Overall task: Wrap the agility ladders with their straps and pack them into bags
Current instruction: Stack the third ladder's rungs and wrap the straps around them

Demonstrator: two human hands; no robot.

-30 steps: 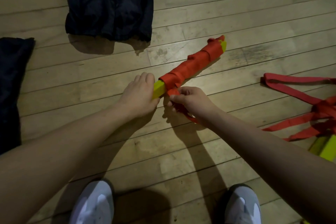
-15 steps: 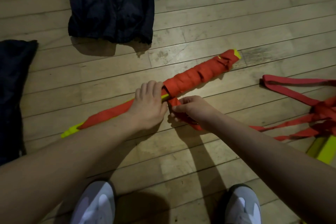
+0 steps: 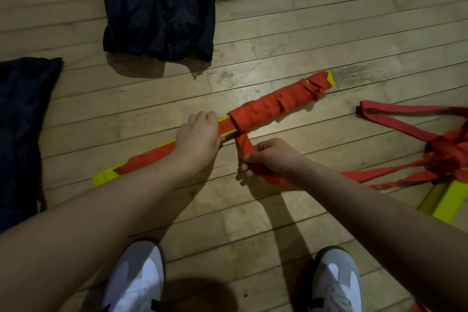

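Agility ladder rungs [image 3: 228, 126], yellow-green and bundled into one long stack, are laid diagonally across the wooden floor [image 3: 329, 20], with the far half bound in tight turns of red strap [image 3: 276, 102] and the near half only partly covered by a flat run of red. The bundle is gripped at its middle by the left hand [image 3: 200, 138], whose fingers are curled over the top edge just beside the last turn of wrapping. The loose strap tail [image 3: 243, 145] is pinched between the thumb and curled fingers of the right hand [image 3: 268, 157], just below the bundle and apart from it, the tail being led up from the fingers to the wrapped part. Two dark bags [image 3: 159, 5] [image 3: 20, 129] are seen on the floor beyond and to the left. A second ladder [image 3: 450, 200] with tangled red straps is seen at the right, and two white shoes [image 3: 136, 278] [image 3: 336, 281] at the bottom.
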